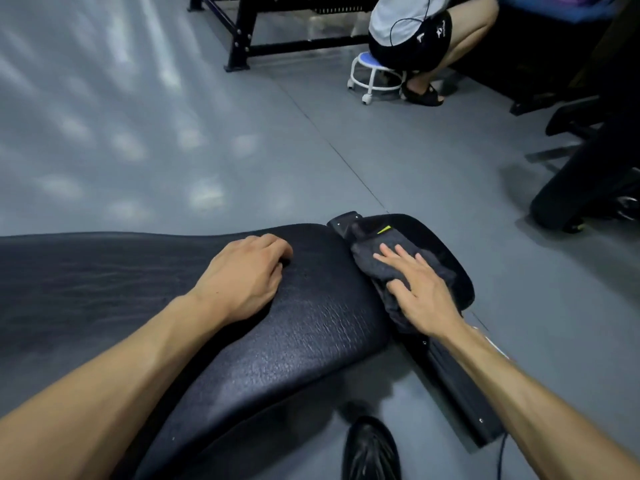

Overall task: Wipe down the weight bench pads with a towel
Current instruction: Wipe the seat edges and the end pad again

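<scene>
A long black textured bench pad [145, 292] stretches from the left edge to the middle. A smaller black seat pad [446, 258] lies to its right, across a gap with a black bracket [343, 223]. A dark grey towel [377, 268] is bunched on the seat pad. My right hand [420, 289] presses flat on the towel, fingers spread, thumb tucked around its near side. My left hand [249, 275] rests on the long pad's right end with fingers curled under, holding nothing.
A person sits on a small white wheeled stool [372, 76] at the back. A black metal frame [249, 39] stands behind on the grey floor. Dark equipment [585, 181] fills the right edge. My black shoe [370, 448] is below the bench.
</scene>
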`<state>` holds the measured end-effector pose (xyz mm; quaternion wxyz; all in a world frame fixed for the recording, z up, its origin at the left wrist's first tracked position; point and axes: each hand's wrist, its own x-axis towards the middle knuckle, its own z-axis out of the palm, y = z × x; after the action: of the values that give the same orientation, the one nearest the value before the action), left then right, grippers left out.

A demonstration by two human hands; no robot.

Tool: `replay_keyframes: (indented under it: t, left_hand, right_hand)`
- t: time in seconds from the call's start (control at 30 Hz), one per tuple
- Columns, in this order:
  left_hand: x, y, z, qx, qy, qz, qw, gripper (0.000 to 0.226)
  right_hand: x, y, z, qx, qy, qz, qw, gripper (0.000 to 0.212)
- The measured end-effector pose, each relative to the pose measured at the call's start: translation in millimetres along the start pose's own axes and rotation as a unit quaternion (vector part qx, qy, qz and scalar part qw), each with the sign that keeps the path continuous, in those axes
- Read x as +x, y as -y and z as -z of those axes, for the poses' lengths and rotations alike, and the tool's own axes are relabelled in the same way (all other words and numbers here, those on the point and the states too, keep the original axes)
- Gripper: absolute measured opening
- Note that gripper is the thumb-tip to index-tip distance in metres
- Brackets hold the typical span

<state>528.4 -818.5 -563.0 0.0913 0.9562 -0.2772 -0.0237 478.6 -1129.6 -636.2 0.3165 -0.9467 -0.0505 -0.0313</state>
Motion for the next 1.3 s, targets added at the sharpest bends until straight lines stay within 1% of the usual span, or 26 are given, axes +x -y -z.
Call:
replay_keyframes:
  t: [0.03,0.1,0.13,0.17,0.2,0.23,0.27,0.33,0.37,0.43,0.5,0.57,0.63,0.77,0.83,0.87,0.9,0.97,1.03,1.1,1.13,1.17,1.2,1.3]
  left_hand:
    - [-13.8,-1.9,8.7,0.011,0.003,0.006,1.000,0.031]
    - [-45.6,-3.8,27.0,0.035,0.010,0.022,0.999,0.025]
    - [-62.0,-4.8,36.6,0.046,0.013,0.032,0.998,0.026]
    - [-78.6,-6.4,46.6,0.055,0.016,0.043,0.997,0.029]
    - [-95.4,-8.6,56.2,0.064,0.020,0.057,0.996,0.032]
    - [-111.8,-11.4,64.5,0.071,0.025,0.071,0.995,0.035]
    - [-127.4,-14.3,71.8,0.079,0.028,0.083,0.993,0.039]
    - [-153.1,-19.8,82.5,0.095,0.027,0.097,0.990,0.046]
    - [-163.6,-20.5,84.9,0.099,0.027,0.102,0.989,0.046]
    - [-180.0,-19.4,85.4,0.099,0.025,0.106,0.989,0.044]
    - [-193.0,-14.5,82.7,0.098,0.027,0.108,0.989,0.044]
    - [-203.3,-5.2,76.8,0.091,0.019,0.112,0.989,0.040]
    - [-211.6,5.4,72.3,0.078,0.002,0.110,0.991,0.035]
    - [-228.4,12.9,65.6,0.038,-0.035,0.110,0.993,0.033]
    - [-233.7,21.0,66.1,0.047,-0.041,0.092,0.994,0.034]
    - [-238.2,31.4,66.2,0.054,-0.033,0.087,0.994,0.034]
    - [-242.1,41.8,67.9,0.054,-0.025,0.095,0.994,0.034]
    - [-244.2,62.1,73.0,0.048,-0.033,0.112,0.992,0.034]
    - [-244.2,77.7,73.9,0.043,-0.035,0.111,0.992,0.035]
    - [-242.5,87.3,71.9,0.041,-0.036,0.107,0.993,0.036]
    - [-240.9,91.1,71.4,0.044,-0.036,0.105,0.993,0.037]
    - [-238.3,94.4,71.9,0.048,-0.036,0.105,0.993,0.037]
    - [-236.1,97.9,72.5,0.050,-0.036,0.104,0.993,0.038]
    - [-235.0,105.8,78.2,0.046,-0.038,0.100,0.993,0.037]
  right_hand:
    - [-7.5,4.8,0.9,0.019,-0.009,-0.016,1.000,0.056]
    - [-18.7,21.4,7.2,0.092,-0.027,-0.097,0.991,0.047]
    - [-23.6,30.3,9.7,0.135,-0.036,-0.145,0.980,0.045]
    - [-29.1,41.9,13.4,0.177,-0.035,-0.174,0.968,0.043]
    - [-36.0,54.3,12.6,0.201,-0.027,-0.178,0.963,0.043]
    - [-44.2,69.1,10.1,0.221,-0.012,-0.154,0.963,0.044]
    - [-53.2,82.8,4.6,0.217,0.007,-0.108,0.970,0.048]
    - [-76.3,106.2,-14.3,0.164,0.042,0.021,0.985,0.053]
    - [-87.4,112.2,-24.4,0.129,0.053,0.080,0.987,0.056]
    - [-99.8,111.4,-36.2,0.051,0.056,0.132,0.988,0.059]
    - [-95.2,105.5,-36.7,-0.044,0.062,0.155,0.985,0.064]
    - [-71.1,102.3,-35.5,-0.108,0.070,0.143,0.981,0.073]
    - [-29.0,102.5,-36.7,-0.131,0.082,0.097,0.983,0.075]
    - [77.1,106.5,-47.5,-0.126,0.091,-0.004,0.988,0.066]
    - [99.4,111.6,-51.8,-0.116,0.086,-0.015,0.989,0.062]
    - [95.9,119.9,-57.0,-0.108,0.093,0.000,0.990,0.062]
    - [80.6,128.6,-61.2,-0.105,0.099,0.036,0.989,0.063]
    - [28.6,149.0,-60.6,-0.079,0.129,0.164,0.975,0.068]
    - [-18.6,164.9,-55.7,-0.057,0.198,0.286,0.936,0.068]
    - [-22.2,165.8,-49.0,-0.080,0.243,0.351,0.901,0.067]
    - [-7.5,163.0,-46.4,-0.102,0.241,0.364,0.894,0.067]
    - [13.7,160.0,-47.3,-0.123,0.231,0.359,0.896,0.068]
    - [39.1,158.7,-51.3,-0.137,0.219,0.332,0.907,0.068]
    - [103.8,167.1,-71.0,-0.131,0.162,0.165,0.964,0.063]
